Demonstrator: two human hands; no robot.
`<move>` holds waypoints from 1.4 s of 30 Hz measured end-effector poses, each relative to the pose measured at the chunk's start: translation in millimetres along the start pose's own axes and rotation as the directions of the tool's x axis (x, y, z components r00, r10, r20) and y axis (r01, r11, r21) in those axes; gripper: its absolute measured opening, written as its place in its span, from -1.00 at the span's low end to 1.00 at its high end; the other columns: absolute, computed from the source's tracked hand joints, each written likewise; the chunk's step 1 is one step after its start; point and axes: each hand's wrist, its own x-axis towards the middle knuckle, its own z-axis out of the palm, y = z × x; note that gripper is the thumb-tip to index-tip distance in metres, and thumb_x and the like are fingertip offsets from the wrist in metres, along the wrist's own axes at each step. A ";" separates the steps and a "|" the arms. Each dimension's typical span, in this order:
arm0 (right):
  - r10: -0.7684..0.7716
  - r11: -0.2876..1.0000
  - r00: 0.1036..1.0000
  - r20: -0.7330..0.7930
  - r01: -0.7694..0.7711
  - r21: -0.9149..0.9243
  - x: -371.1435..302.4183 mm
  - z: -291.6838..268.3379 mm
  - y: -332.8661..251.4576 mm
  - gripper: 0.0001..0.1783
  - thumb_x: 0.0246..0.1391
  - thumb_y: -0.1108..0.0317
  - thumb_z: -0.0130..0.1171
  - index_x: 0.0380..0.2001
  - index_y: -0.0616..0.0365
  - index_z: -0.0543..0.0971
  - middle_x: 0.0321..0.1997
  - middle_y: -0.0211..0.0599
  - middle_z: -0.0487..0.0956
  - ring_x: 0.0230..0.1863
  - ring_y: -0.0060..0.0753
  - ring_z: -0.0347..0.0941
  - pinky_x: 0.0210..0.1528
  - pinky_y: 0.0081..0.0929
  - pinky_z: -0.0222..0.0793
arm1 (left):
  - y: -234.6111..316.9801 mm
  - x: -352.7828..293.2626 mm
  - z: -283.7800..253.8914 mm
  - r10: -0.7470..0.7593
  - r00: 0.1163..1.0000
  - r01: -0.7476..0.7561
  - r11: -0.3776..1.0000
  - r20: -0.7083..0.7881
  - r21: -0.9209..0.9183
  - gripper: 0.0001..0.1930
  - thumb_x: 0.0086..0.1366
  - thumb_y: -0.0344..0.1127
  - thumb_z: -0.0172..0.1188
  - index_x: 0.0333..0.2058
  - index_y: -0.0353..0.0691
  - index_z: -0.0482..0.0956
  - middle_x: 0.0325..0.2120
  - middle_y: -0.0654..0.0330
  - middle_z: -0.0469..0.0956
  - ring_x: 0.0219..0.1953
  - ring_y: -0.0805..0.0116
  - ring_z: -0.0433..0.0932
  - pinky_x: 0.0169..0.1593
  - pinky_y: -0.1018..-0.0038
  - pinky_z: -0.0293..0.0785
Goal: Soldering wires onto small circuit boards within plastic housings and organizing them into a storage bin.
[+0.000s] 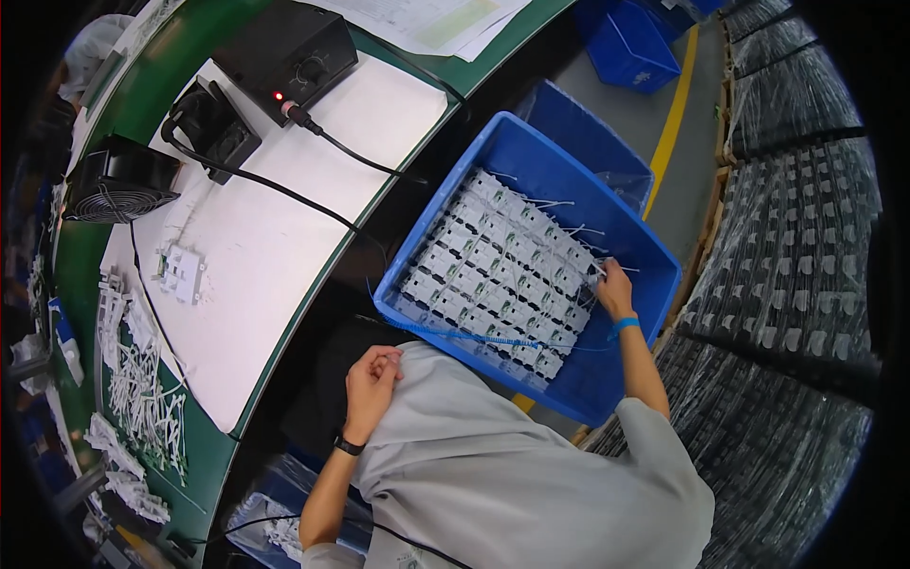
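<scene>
right hand (614, 289) pinches one white part (594, 276) at the far edge of a still-full blue bin (531, 142); left hand (372, 384) rests loosely curled, empty, on the person's shirt.

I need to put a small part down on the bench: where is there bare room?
The white mat is bare between the black cable and its green-edged front; also right of the black control box. Crowded: white plastic strips at left, and the blue bin of white parts.

Two bare hands: left hand (370, 384), right hand (614, 289). Three blue bins: near bin (654, 284), second bin (588, 133), far bin (630, 47). One black control box (284, 52). One small fan (118, 180). One white plate part (180, 273) on the mat. White modules (502, 266) in near bin: dozens, too many to count.
</scene>
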 end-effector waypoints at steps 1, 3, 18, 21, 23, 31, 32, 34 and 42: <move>0.042 0.991 0.992 0.118 -0.026 -0.133 -0.8 0.7 10.0 -0.80 -0.01 0.40 0.11 -0.28 0.19 0.57 -0.16 0.02 0.60 -0.12 0.19 0.55 -0.07 0.02 0.46 | 1.6 0.2 0.1 -0.003 1.000 0.003 1.000 -0.004 0.010 -0.88 0.42 -0.40 0.17 -0.20 -0.29 0.65 -0.60 0.35 0.57 -0.58 0.74 0.37 -0.47 0.68 0.27; 0.130 0.931 0.947 0.294 -0.014 -0.364 -4.0 0.5 21.3 -0.68 -0.11 0.27 0.20 -0.25 0.17 0.66 -0.10 0.07 0.66 -0.09 0.16 0.61 -0.04 -0.02 0.53 | 2.1 1.5 0.3 -0.020 1.000 0.020 1.000 0.003 0.000 -0.88 0.43 -0.40 0.17 -0.19 -0.29 0.65 -0.60 0.36 0.57 -0.58 0.74 0.37 -0.48 0.69 0.27; 0.785 0.524 0.389 0.481 -0.004 -0.852 27.0 104.2 70.6 -0.46 0.08 0.13 0.23 0.13 0.07 0.60 0.24 -0.13 0.57 0.18 0.04 0.54 0.07 0.18 0.44 | -4.2 -4.6 0.8 -0.026 1.000 0.026 0.999 0.001 -0.042 -0.87 0.45 -0.37 0.15 -0.18 -0.28 0.65 -0.55 0.38 0.57 -0.53 0.75 0.38 -0.45 0.72 0.29; 0.633 0.631 0.560 0.534 0.026 -0.775 24.0 102.0 82.6 -0.50 0.07 0.19 0.24 0.11 0.04 0.60 0.24 -0.07 0.56 0.21 0.01 0.52 0.08 0.09 0.47 | -6.5 -3.9 0.6 -0.023 1.000 0.024 0.999 0.012 -0.037 -0.86 0.47 -0.36 0.13 -0.17 -0.27 0.64 -0.53 0.38 0.57 -0.52 0.74 0.41 -0.44 0.73 0.31; 0.425 0.731 0.734 0.530 0.067 -0.679 19.4 102.7 93.5 -0.58 0.04 0.24 0.25 0.01 0.05 0.63 0.12 -0.01 0.60 0.13 0.07 0.54 0.06 0.01 0.50 | -6.0 -3.2 0.7 -0.021 1.000 0.022 0.999 0.014 -0.044 -0.86 0.47 -0.36 0.13 -0.18 -0.27 0.64 -0.54 0.38 0.56 -0.53 0.74 0.40 -0.45 0.73 0.30; 0.041 0.890 0.884 0.466 0.180 -0.419 -3.0 81.8 86.7 -0.60 -0.07 0.40 0.26 -0.07 0.16 0.61 0.01 0.02 0.55 0.09 0.13 0.49 0.07 -0.02 0.49 | 0.1 2.4 0.1 -0.037 0.999 0.037 0.998 0.001 -0.056 -0.85 0.48 -0.39 0.10 -0.19 -0.30 0.62 -0.56 0.36 0.55 -0.58 0.74 0.35 -0.50 0.72 0.24; -0.043 0.909 0.933 0.358 0.185 -0.373 -7.8 76.7 84.4 -0.58 -0.09 0.44 0.26 -0.06 0.18 0.59 0.04 0.03 0.53 0.10 0.11 0.47 0.07 -0.04 0.50 | -1.0 2.8 -0.1 -0.040 0.999 0.040 0.998 0.008 -0.056 -0.85 0.48 -0.39 0.10 -0.19 -0.30 0.62 -0.56 0.36 0.55 -0.58 0.74 0.35 -0.50 0.72 0.24; -0.041 0.909 0.943 0.330 0.172 -0.379 -17.3 77.7 73.8 -0.51 -0.12 0.47 0.26 -0.02 0.20 0.55 0.06 0.03 0.49 0.16 0.11 0.43 0.07 -0.05 0.51 | -4.1 3.2 -2.5 -0.048 0.999 0.047 0.991 0.000 -0.126 -0.85 0.47 -0.39 0.11 -0.17 -0.32 0.62 -0.56 0.35 0.56 -0.56 0.73 0.41 -0.50 0.71 0.31; 0.281 0.940 0.950 0.134 -0.244 -0.239 -48.0 102.2 85.6 -0.52 -0.07 0.49 0.24 0.01 0.26 0.54 0.08 0.12 0.47 0.05 0.23 0.51 0.06 -0.05 0.52 | -2.3 10.0 -6.3 -0.068 0.996 0.076 0.983 0.054 -0.170 -0.84 0.49 -0.40 0.08 -0.16 -0.33 0.61 -0.55 0.32 0.57 -0.55 0.71 0.42 -0.51 0.71 0.33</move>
